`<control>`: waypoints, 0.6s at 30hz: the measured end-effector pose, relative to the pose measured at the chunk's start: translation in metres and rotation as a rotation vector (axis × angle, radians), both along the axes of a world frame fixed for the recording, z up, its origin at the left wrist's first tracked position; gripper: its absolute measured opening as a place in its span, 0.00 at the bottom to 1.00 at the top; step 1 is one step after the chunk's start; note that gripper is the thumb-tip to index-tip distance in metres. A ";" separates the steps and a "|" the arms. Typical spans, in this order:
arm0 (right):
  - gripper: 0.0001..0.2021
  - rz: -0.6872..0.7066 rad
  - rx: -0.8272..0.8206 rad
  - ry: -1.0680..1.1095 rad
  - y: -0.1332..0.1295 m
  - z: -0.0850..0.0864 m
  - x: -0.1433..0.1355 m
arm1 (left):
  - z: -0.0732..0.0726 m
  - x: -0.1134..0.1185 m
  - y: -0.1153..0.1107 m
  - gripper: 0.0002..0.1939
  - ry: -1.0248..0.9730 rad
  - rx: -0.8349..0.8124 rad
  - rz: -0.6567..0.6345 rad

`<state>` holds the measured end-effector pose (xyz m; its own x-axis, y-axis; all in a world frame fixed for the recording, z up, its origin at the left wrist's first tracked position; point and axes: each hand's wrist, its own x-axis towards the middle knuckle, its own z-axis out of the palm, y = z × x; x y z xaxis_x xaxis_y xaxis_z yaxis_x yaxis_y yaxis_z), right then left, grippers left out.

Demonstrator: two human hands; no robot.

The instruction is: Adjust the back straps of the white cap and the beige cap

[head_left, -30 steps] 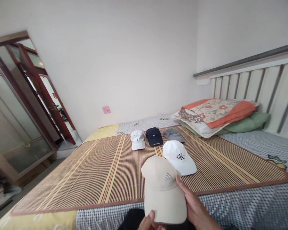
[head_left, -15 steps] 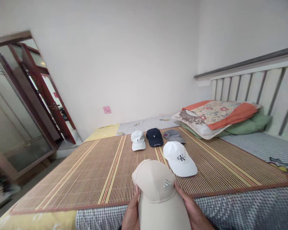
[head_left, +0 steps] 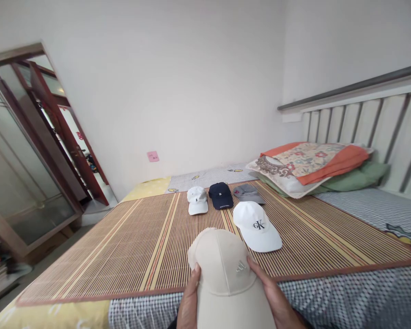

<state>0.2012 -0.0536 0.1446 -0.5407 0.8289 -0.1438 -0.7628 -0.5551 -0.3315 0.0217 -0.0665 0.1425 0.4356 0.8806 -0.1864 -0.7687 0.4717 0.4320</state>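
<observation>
Left fingers and right fingers part-curled, gripping beige cap by both sides, brim toward person; undersides hidden, spread there can't tell. Cap is at near edge of mat, by white cap. Step judged as two-handed steadying; next move calls for even grip. Versus earliest frame, left fingers moved from brim to crown side.

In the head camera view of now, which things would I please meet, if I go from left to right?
Glass panel, pink wall plate, small white cap, navy cap, grey cap, white slatted headboard.
</observation>
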 end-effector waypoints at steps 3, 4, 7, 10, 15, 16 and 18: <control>0.27 0.036 0.020 0.039 -0.002 -0.002 0.002 | 0.002 0.002 -0.003 0.38 -0.001 -0.008 -0.059; 0.28 0.049 0.020 0.042 -0.002 -0.002 0.002 | 0.002 0.002 -0.003 0.38 0.001 -0.013 -0.082; 0.29 0.038 0.029 0.011 0.000 0.001 0.002 | 0.005 0.002 -0.003 0.37 0.015 -0.039 -0.094; 0.28 -0.087 0.075 -0.056 0.003 0.001 0.000 | 0.011 0.000 -0.004 0.36 0.050 -0.074 -0.051; 0.32 -0.216 0.095 -0.103 0.005 -0.003 -0.001 | 0.018 -0.002 -0.006 0.33 0.154 -0.144 0.066; 0.32 -0.211 0.107 -0.096 0.006 -0.003 -0.001 | 0.018 -0.002 -0.006 0.32 0.169 -0.155 0.085; 0.32 -0.205 0.133 -0.081 0.007 0.000 -0.001 | 0.017 -0.005 -0.003 0.31 0.172 -0.159 0.112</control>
<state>0.2002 -0.0465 0.1443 -0.3510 0.9343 -0.0620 -0.8227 -0.3393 -0.4561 0.0172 -0.0690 0.1592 0.2866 0.8755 -0.3890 -0.7416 0.4598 0.4885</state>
